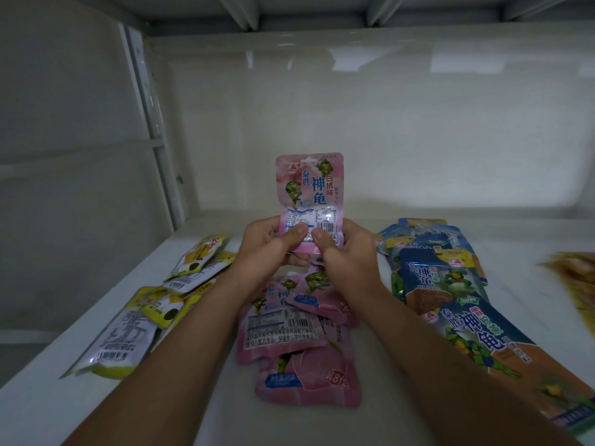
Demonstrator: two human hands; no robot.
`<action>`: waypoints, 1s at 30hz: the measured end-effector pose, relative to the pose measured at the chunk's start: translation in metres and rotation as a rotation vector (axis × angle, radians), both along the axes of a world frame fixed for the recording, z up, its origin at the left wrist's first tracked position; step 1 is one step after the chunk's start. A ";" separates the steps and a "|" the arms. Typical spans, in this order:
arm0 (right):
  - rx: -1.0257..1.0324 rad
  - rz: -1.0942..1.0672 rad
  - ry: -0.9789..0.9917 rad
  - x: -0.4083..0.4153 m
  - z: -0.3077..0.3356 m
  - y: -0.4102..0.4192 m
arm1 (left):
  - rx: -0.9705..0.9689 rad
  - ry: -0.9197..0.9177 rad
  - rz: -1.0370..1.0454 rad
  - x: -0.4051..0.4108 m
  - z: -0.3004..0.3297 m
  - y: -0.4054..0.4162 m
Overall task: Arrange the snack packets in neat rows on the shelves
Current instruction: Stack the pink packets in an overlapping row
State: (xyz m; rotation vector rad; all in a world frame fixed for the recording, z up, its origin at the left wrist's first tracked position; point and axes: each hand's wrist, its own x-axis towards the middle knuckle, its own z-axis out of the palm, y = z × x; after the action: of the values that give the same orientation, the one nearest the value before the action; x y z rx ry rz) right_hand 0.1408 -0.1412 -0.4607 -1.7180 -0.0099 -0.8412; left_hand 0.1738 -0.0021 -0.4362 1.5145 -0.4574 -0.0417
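Left hand (270, 244): pinches pink packet (309, 188) at its lower edge.
Right hand (343, 252): pinches it too.
Packet: upright above shelf (418, 413).

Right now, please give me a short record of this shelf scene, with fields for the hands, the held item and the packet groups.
held item: pink packet, upright, lower edge in both hands
left hand: grip on lower left edge
right hand: grip on lower right edge
centre: pink packets, loose pile
left: yellow and white packets, scattered
right: blue packets, overlapping row
surface: white shelf
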 end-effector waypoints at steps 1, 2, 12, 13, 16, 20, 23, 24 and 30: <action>0.011 0.005 0.012 0.000 0.000 0.000 | 0.000 0.011 -0.013 -0.001 0.000 0.000; 0.018 0.007 0.022 0.002 -0.001 0.000 | 0.001 0.014 -0.024 0.000 0.000 -0.001; 0.140 0.047 0.034 0.007 -0.004 -0.003 | -0.063 0.044 -0.004 0.004 -0.002 0.000; 0.156 0.030 0.053 0.009 -0.005 -0.005 | -0.073 0.054 0.016 0.005 -0.001 0.001; 0.098 -0.059 0.104 0.011 -0.008 -0.013 | -0.016 0.073 0.100 0.011 -0.004 0.002; -0.151 -0.148 0.127 0.010 -0.013 -0.015 | 0.326 -0.086 0.316 0.017 -0.011 0.004; -0.361 -0.128 0.214 0.012 -0.020 -0.015 | 0.534 -0.225 0.398 0.019 -0.015 0.007; -0.424 -0.123 0.232 0.013 -0.022 -0.015 | 0.602 -0.252 0.422 0.021 -0.017 0.007; -0.578 -0.108 0.235 0.011 -0.024 -0.013 | 0.803 -0.246 0.456 0.024 -0.026 0.005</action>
State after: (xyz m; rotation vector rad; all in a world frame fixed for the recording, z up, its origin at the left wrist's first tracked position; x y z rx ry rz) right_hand 0.1516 -0.1543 -0.4844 -2.3728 -0.0012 -0.7515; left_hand 0.1983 0.0027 -0.4627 2.4020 -0.2841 0.3606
